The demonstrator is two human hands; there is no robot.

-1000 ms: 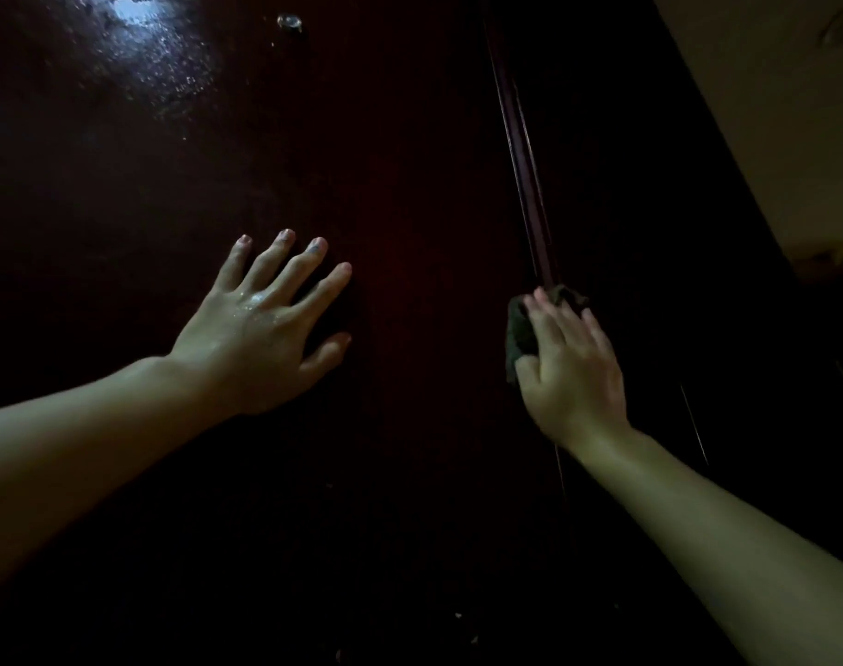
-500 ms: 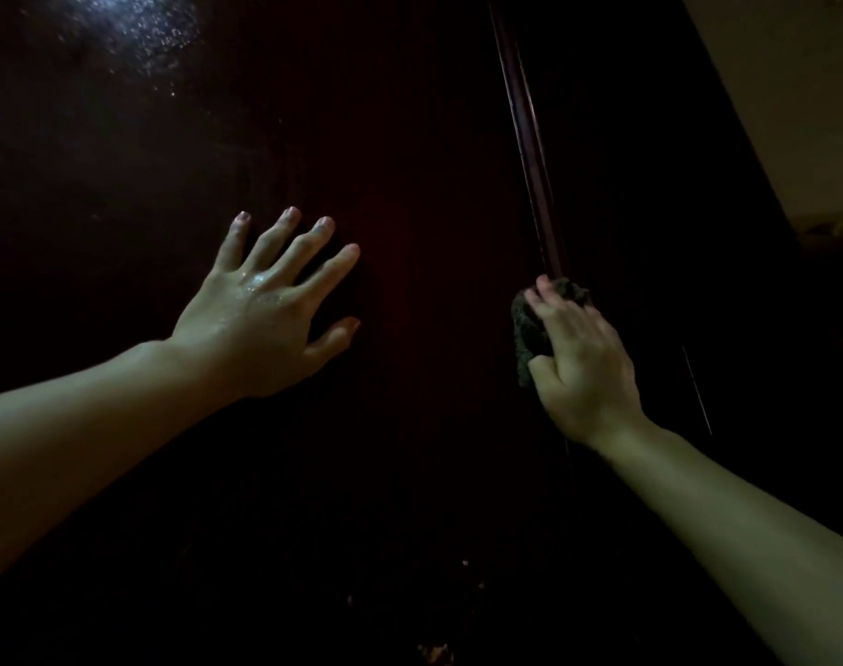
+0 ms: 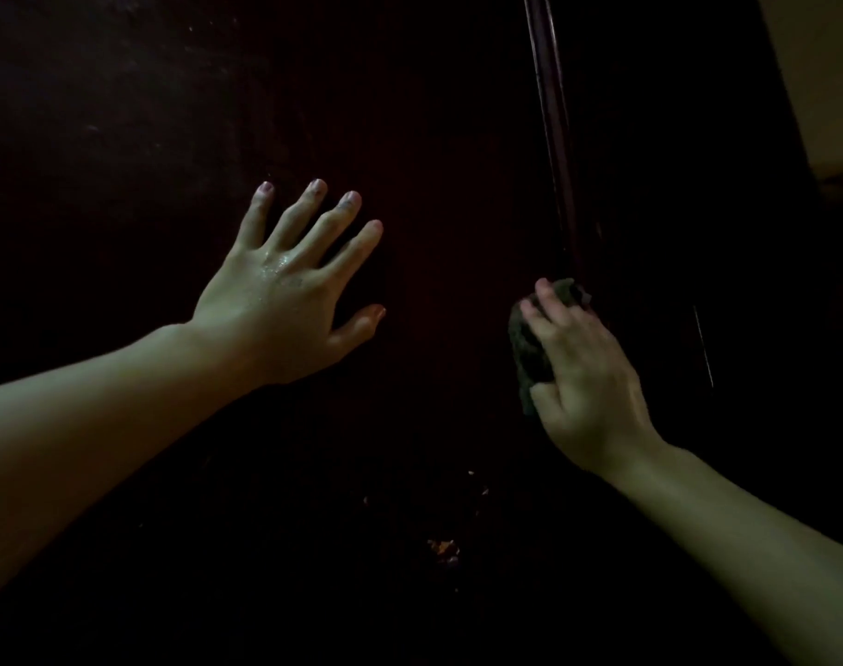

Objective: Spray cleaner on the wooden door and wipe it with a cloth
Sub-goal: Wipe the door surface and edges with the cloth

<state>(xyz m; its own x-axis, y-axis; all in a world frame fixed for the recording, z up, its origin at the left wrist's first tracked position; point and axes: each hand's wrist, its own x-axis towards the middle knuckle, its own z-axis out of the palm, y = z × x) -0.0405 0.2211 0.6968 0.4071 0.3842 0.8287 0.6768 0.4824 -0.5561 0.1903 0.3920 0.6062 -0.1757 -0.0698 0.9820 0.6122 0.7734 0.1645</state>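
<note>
Filled nearly the whole view: dark glossy wooden door (image 3: 160, 113), with raised vertical moulding (image 3: 552, 137) at right. Braced flat against the panel, likely for steadiness: left hand (image 3: 285, 305), fingers spread, knuckles wet. Bunched and gripped by right hand (image 3: 583, 377), pressed beside the moulding: small nubby grey-green cloth (image 3: 530, 350).

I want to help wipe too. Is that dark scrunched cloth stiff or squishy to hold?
Probably squishy: the dark scrunched cloth bulges out around the right hand gripping it. Likely light, since one hand holds it against the dark wooden door. It may be damp.
</note>
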